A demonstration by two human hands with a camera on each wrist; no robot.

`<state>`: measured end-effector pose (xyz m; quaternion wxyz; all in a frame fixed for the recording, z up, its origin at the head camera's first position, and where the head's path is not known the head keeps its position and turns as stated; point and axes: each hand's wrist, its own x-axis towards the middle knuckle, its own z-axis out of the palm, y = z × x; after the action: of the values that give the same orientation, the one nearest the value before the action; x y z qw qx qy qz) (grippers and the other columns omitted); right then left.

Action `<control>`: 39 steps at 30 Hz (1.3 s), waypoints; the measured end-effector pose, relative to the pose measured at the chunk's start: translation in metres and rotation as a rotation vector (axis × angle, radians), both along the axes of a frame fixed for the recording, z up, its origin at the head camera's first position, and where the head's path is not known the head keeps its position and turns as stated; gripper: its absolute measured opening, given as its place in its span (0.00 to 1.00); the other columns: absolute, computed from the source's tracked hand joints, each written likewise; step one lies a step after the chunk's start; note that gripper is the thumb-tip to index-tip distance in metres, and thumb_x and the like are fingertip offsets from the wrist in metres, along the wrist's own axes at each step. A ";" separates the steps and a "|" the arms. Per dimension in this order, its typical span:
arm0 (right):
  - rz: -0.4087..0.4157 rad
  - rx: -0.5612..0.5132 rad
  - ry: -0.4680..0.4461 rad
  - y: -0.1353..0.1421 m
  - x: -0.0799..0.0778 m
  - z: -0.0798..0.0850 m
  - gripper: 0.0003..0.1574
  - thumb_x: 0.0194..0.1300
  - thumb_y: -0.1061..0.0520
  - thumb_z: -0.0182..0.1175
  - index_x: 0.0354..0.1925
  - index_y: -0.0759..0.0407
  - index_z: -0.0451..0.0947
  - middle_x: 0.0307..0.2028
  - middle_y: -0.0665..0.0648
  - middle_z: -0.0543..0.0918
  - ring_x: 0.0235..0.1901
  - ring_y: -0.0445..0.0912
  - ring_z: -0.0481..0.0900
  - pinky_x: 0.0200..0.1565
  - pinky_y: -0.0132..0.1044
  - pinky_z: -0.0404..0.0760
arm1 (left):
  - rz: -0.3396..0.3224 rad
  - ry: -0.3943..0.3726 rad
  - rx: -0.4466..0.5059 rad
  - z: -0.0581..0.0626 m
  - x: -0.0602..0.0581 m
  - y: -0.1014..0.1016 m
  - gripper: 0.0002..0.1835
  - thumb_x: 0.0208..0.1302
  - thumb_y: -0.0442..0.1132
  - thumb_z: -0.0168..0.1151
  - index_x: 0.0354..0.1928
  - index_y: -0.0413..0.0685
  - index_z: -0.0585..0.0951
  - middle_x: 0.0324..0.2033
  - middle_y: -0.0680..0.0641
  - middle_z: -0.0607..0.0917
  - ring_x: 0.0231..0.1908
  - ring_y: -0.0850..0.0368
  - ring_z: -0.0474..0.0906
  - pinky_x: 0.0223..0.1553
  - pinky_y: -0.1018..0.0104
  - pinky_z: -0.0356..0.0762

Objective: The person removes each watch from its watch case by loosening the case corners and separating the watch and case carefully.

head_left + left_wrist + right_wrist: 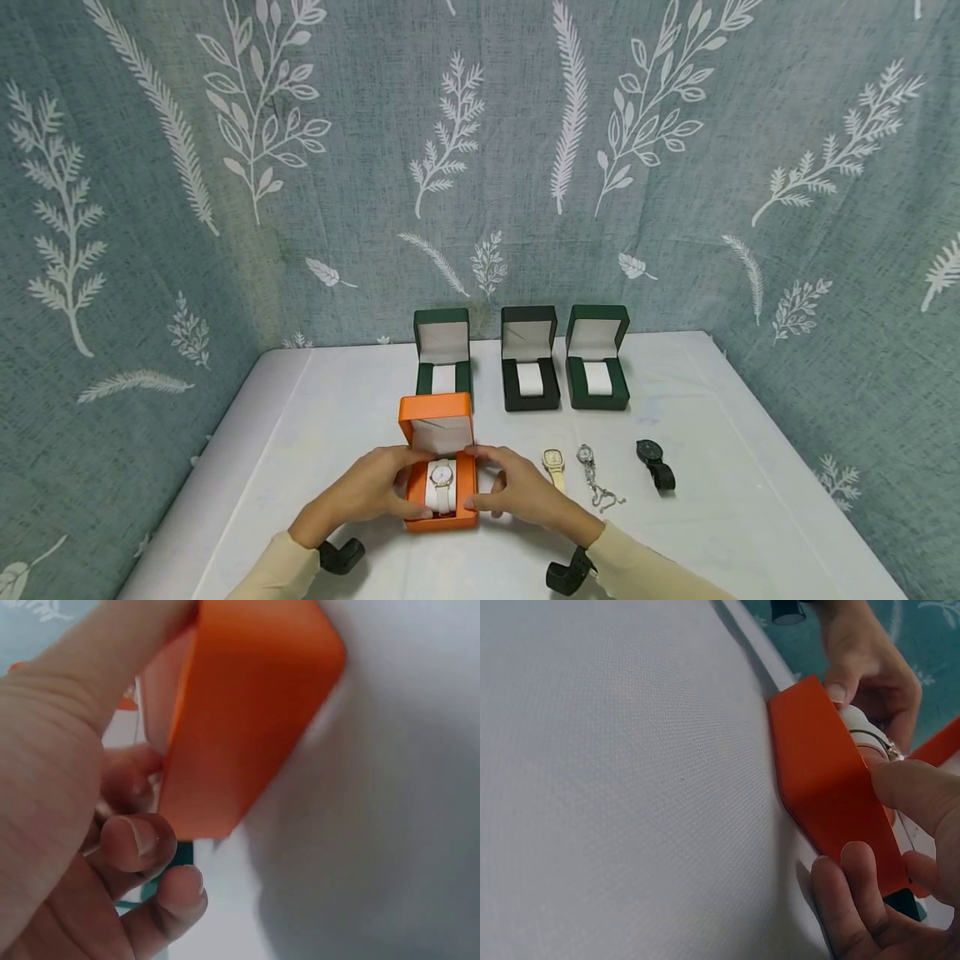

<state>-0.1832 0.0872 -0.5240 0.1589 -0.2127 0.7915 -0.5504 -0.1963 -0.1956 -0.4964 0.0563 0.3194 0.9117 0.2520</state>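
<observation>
An open orange watch box [467, 483] stands on the white table with its lid raised. In it, a watch with a round white dial and pale strap [442, 477] is wrapped round the white cushion. My left hand [371, 485] holds the box's left side, its thumb along the rim in the left wrist view, where the orange wall [240, 712] shows close up. From the other side my right hand [517, 490] grips the box, thumb on the rim and fingers against the orange wall [825, 772] in the right wrist view.
Behind stand two green watch boxes [444, 321] [617, 396] and a black watch box [512, 398], lids up, with white cushions. To the right lie a gold watch [553, 461], a silver watch with a chain bracelet [586, 455] and a black watch [649, 452]. Patterned cloth [360, 208] surrounds the table.
</observation>
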 end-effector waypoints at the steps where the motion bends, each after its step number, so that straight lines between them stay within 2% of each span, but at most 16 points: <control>1: -0.001 0.002 -0.001 0.000 0.000 -0.001 0.45 0.58 0.52 0.78 0.71 0.47 0.72 0.63 0.59 0.74 0.22 0.48 0.82 0.20 0.31 0.72 | -0.001 -0.009 0.015 0.000 0.000 0.000 0.39 0.49 0.61 0.81 0.59 0.48 0.84 0.31 0.60 0.77 0.32 0.65 0.70 0.33 0.68 0.70; 8: -0.004 -0.006 -0.013 -0.001 0.000 -0.002 0.45 0.58 0.51 0.78 0.71 0.47 0.72 0.64 0.60 0.74 0.22 0.47 0.82 0.21 0.32 0.73 | 0.017 -0.079 0.130 -0.005 0.002 -0.001 0.36 0.48 0.57 0.83 0.57 0.49 0.82 0.30 0.55 0.75 0.31 0.64 0.69 0.31 0.69 0.69; 17: -0.013 0.003 -0.008 -0.001 0.001 -0.001 0.45 0.59 0.50 0.78 0.71 0.47 0.72 0.63 0.61 0.73 0.23 0.48 0.82 0.21 0.32 0.73 | 0.043 0.045 0.203 -0.012 0.008 -0.003 0.37 0.47 0.54 0.84 0.60 0.49 0.83 0.39 0.53 0.74 0.34 0.60 0.69 0.31 0.69 0.69; 24: -0.022 0.014 -0.019 -0.001 0.001 -0.002 0.45 0.59 0.49 0.78 0.71 0.44 0.72 0.61 0.58 0.74 0.24 0.48 0.83 0.21 0.32 0.74 | 0.056 0.099 0.168 -0.013 0.011 -0.002 0.40 0.49 0.57 0.83 0.62 0.45 0.82 0.53 0.53 0.81 0.43 0.59 0.74 0.43 0.64 0.75; 31: -0.033 0.022 -0.014 -0.001 0.001 -0.003 0.45 0.58 0.48 0.78 0.71 0.41 0.73 0.61 0.55 0.74 0.24 0.48 0.82 0.22 0.32 0.74 | 0.061 0.055 0.184 -0.012 0.011 -0.001 0.39 0.47 0.54 0.84 0.61 0.45 0.82 0.41 0.56 0.80 0.30 0.64 0.72 0.29 0.70 0.72; 39: -0.031 0.032 -0.001 0.000 0.000 -0.005 0.45 0.59 0.48 0.78 0.71 0.42 0.72 0.62 0.56 0.75 0.23 0.46 0.82 0.22 0.33 0.75 | 0.073 0.014 0.258 -0.010 0.010 -0.003 0.36 0.48 0.52 0.84 0.60 0.49 0.83 0.43 0.57 0.83 0.31 0.60 0.75 0.28 0.70 0.73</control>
<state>-0.1827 0.0873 -0.5290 0.1543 -0.1976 0.8033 -0.5402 -0.1864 -0.1988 -0.5066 -0.0009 0.2924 0.8832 0.3668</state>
